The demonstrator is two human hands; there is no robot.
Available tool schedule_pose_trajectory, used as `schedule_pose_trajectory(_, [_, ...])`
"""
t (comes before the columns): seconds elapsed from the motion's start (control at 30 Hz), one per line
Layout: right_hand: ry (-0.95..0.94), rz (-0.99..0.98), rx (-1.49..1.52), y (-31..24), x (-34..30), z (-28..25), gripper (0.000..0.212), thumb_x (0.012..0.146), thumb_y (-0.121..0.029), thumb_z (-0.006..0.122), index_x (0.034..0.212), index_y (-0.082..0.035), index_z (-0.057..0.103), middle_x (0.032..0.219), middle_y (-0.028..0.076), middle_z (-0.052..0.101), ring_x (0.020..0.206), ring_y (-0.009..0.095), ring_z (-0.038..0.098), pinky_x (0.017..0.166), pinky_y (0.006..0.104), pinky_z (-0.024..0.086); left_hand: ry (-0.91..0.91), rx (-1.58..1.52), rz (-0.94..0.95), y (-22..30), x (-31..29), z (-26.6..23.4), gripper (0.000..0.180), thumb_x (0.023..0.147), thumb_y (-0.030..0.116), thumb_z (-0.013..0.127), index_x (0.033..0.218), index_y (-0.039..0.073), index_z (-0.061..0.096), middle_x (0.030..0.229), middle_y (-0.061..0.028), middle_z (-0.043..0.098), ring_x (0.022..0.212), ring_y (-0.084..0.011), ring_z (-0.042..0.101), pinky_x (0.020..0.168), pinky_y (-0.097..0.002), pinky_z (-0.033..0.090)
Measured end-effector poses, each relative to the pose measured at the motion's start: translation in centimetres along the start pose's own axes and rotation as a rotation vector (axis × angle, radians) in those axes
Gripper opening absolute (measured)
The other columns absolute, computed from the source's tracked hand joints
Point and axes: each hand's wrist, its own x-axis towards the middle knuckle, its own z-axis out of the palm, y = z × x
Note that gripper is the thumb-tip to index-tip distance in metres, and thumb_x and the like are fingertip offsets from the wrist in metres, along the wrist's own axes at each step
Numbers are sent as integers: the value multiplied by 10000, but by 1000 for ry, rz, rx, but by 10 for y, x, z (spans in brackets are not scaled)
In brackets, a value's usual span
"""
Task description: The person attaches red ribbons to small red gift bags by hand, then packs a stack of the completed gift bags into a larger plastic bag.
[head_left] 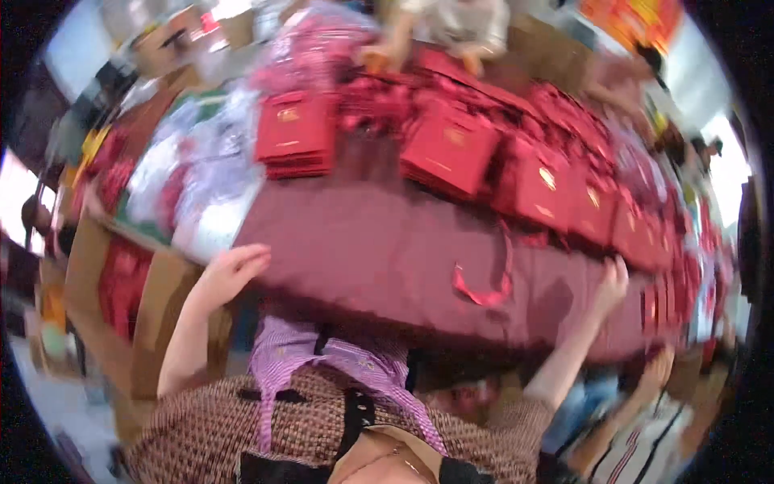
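Note:
My left hand (pixel 230 270) hangs at the near left edge of a table covered in a dark red cloth (pixel 379 242), fingers loosely curled and holding nothing. My right hand (pixel 610 284) rests on the cloth at the near right, close to a row of red gift bags (pixel 592 206); the picture is too blurred to show whether it grips one. A loose red ribbon (pixel 484 292) lies on the cloth between my hands. Two stacks of flat red bags (pixel 292 133) (pixel 450 149) sit farther back.
An open cardboard box (pixel 121 290) with red items stands left of the table. Clear plastic wrappings (pixel 201 169) pile up at the table's left end. Another person's hands (pixel 379 56) work at the far side. A second person (pixel 645 403) stands at my right.

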Motion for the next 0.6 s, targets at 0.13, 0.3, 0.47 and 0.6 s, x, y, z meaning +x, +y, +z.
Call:
schedule_pose_trajectory(0.13, [-250,-16,101,-19,-55,-11,255,893,-74,519,1120,34,564,1032,119,614,967,215,564,872,316,447,72,88,81,-7,-7,-22,262,857,125,600,1075,-21,596,931,-141,666,826,-188,637,750,-300,497])
schedule_pose_trajectory(0.3, [-441,-152,253,-68,-165,19,164,888,-60,540,1036,-26,603,899,40,594,603,95,490,521,219,409,205,130,104,-18,-34,-59,256,852,110,589,1078,-12,591,901,-172,651,819,-253,649,736,-332,506])
schedule_pose_trajectory(0.47, [-586,-235,258,-161,-267,67,122,894,-51,535,990,-16,601,798,35,587,594,77,472,532,201,391,311,260,71,-28,-60,-106,264,840,103,593,1074,-19,590,907,-184,651,794,-296,644,715,-352,509])
schedule_pose_trajectory(0.6, [-925,-82,390,-204,-322,95,134,875,21,534,991,6,599,844,82,631,607,98,557,551,226,481,133,542,71,-16,-56,-190,246,817,159,581,1013,11,581,841,-176,608,782,-305,616,719,-401,484])
